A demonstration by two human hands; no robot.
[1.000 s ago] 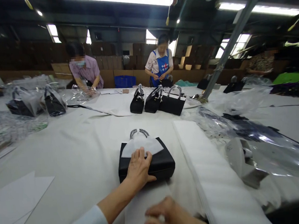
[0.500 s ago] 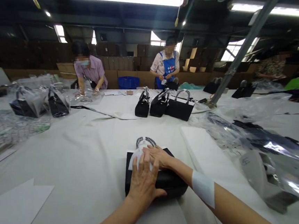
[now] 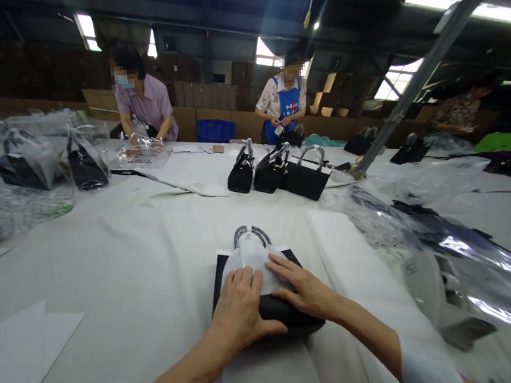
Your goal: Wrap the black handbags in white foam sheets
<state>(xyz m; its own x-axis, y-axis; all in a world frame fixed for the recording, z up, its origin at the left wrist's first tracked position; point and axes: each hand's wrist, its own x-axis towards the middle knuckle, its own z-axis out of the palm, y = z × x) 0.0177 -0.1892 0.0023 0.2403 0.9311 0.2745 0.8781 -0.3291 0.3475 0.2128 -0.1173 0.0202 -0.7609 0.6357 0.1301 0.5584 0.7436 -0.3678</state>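
A black handbag [image 3: 288, 317] lies flat on the white table [image 3: 146, 266] right in front of me, its curved handle [image 3: 251, 233] pointing away. A white foam sheet [image 3: 253, 262] covers its upper part. My left hand [image 3: 241, 309] rests flat on the bag's near left half, fingers stretched onto the sheet. Beside it, my right hand [image 3: 304, 291] lies flat on the bag's right half, fingertips touching the sheet's edge. Neither hand grips anything.
A stack of white foam sheets [image 3: 356, 266] lies to the right, then clear plastic bags [image 3: 442, 229] and a tape dispenser [image 3: 434, 295]. Three black handbags [image 3: 276, 172] stand mid-table. Bagged handbags [image 3: 51, 164] sit far left. Two people work across the table.
My right hand came up from the near edge onto the bag, then slid back toward its right half. The foam sheet now lies spread wider over the bag's top.
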